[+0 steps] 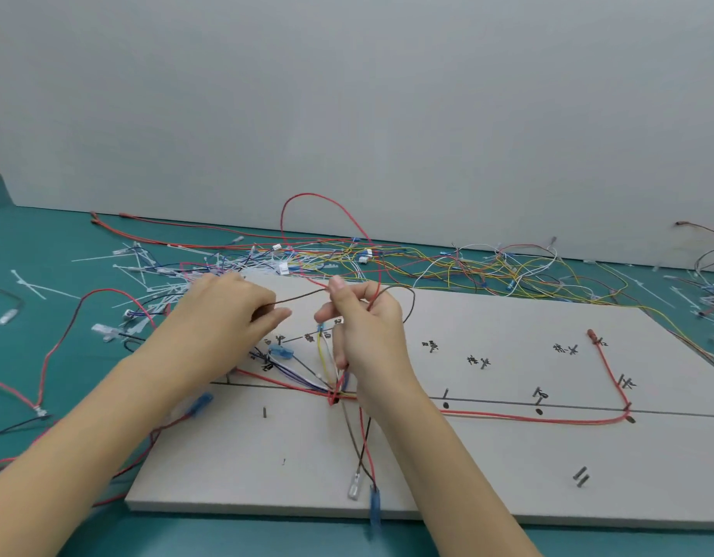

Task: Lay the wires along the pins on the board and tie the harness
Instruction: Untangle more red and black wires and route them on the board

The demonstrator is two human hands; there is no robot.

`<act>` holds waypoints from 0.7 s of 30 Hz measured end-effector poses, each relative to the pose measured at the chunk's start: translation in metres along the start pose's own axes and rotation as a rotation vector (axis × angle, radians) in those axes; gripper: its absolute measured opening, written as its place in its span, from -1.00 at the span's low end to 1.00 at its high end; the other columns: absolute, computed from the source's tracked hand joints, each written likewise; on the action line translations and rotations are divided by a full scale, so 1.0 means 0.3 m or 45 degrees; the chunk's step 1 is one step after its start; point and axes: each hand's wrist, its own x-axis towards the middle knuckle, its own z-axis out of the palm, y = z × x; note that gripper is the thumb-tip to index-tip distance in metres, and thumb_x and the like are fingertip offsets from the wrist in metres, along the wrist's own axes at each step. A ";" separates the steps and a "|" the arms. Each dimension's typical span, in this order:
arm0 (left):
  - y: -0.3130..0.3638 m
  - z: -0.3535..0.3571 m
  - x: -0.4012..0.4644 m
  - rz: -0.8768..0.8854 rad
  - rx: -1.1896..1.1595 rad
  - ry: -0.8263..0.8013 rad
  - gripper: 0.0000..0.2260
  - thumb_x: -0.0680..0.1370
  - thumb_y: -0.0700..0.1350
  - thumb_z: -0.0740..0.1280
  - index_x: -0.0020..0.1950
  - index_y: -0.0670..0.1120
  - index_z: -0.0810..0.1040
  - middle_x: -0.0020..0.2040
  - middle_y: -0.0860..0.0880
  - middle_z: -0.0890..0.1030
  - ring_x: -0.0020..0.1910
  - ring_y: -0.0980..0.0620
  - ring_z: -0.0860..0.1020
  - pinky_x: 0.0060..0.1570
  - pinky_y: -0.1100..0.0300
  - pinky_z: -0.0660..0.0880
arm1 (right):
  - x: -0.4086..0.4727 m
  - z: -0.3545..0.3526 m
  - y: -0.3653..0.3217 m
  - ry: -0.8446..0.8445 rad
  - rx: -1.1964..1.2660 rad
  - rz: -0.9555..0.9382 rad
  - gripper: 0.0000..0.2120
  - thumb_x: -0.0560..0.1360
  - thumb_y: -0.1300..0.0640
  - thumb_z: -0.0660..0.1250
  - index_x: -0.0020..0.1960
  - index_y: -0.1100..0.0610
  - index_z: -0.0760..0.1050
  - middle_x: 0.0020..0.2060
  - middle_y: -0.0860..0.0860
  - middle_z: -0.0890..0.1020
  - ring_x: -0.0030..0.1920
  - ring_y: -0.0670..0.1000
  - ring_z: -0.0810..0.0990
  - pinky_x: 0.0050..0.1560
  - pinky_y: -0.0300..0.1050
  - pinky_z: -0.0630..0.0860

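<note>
A pale harness board (488, 468) with pins and hand-written labels lies on the green table. My left hand (222, 311) pinches a brown wire (303, 296) above the board's left part. My right hand (363, 327) pinches the same brown wire at its thumb and also holds a red wire; the brown wire loops round behind that hand. Below the hands a bundle of wires (307, 381) meets at a pin (335, 400). A red wire (528, 416) runs right along the drawn line and turns up to a red terminal (591, 335).
Loose wires and white cable ties (234, 271) are heaped behind the board. More wires (508, 267) spread along the wall to the right. Two wire ends with terminals (365, 492) hang over the board's front edge. Short pins (580, 476) stand at the front right.
</note>
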 end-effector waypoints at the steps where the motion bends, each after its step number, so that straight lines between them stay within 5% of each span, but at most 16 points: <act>1: -0.009 -0.006 0.002 -0.029 0.044 0.001 -0.64 0.60 0.12 0.19 -0.35 -0.01 0.36 -0.43 0.04 0.41 -0.26 -0.08 0.36 -0.24 0.08 0.15 | 0.004 -0.007 -0.008 0.035 0.034 -0.003 -0.79 0.61 0.08 0.26 -0.14 0.16 0.35 -0.41 -0.02 0.59 -0.71 -0.11 0.24 -0.64 -0.37 0.18; 6: -0.038 -0.037 0.004 -0.170 0.025 0.054 -0.89 0.58 -0.08 0.24 -0.04 0.05 0.56 -0.19 0.07 0.55 -0.03 -0.07 0.47 -0.07 0.06 0.27 | 0.024 -0.043 -0.034 0.108 0.193 -0.012 -0.80 0.61 0.11 0.25 -0.15 0.16 0.34 -0.49 -0.07 0.58 -0.72 -0.11 0.21 -0.63 -0.36 0.16; 12: -0.066 -0.029 0.006 -0.179 0.031 0.111 -0.76 0.55 -0.12 0.31 0.22 0.01 0.54 0.05 -0.03 0.57 0.06 -0.15 0.43 0.01 -0.04 0.39 | 0.046 -0.110 -0.076 0.245 0.362 -0.066 -0.80 0.62 0.14 0.24 -0.16 0.14 0.35 -0.48 -0.01 0.53 -0.72 -0.13 0.22 -0.64 -0.36 0.14; 15: -0.111 -0.031 0.012 -0.215 -0.039 0.096 -0.73 0.52 -0.22 0.33 0.22 -0.05 0.57 0.05 -0.10 0.55 -0.04 -0.13 0.35 0.03 -0.06 0.38 | 0.053 -0.148 -0.092 0.295 0.387 -0.066 -0.83 0.62 0.14 0.25 -0.13 0.15 0.37 -0.42 0.03 0.51 -0.71 -0.13 0.22 -0.64 -0.35 0.15; 21: -0.098 -0.040 0.006 -0.133 -0.292 0.094 -0.70 0.34 -0.01 0.56 0.02 0.10 0.59 -0.09 0.05 0.51 -0.14 0.03 0.37 -0.08 0.12 0.32 | 0.043 -0.156 -0.089 0.203 0.300 0.001 -0.79 0.61 0.06 0.25 -0.15 0.10 0.37 -0.33 0.01 0.67 -0.69 -0.10 0.24 -0.61 -0.33 0.18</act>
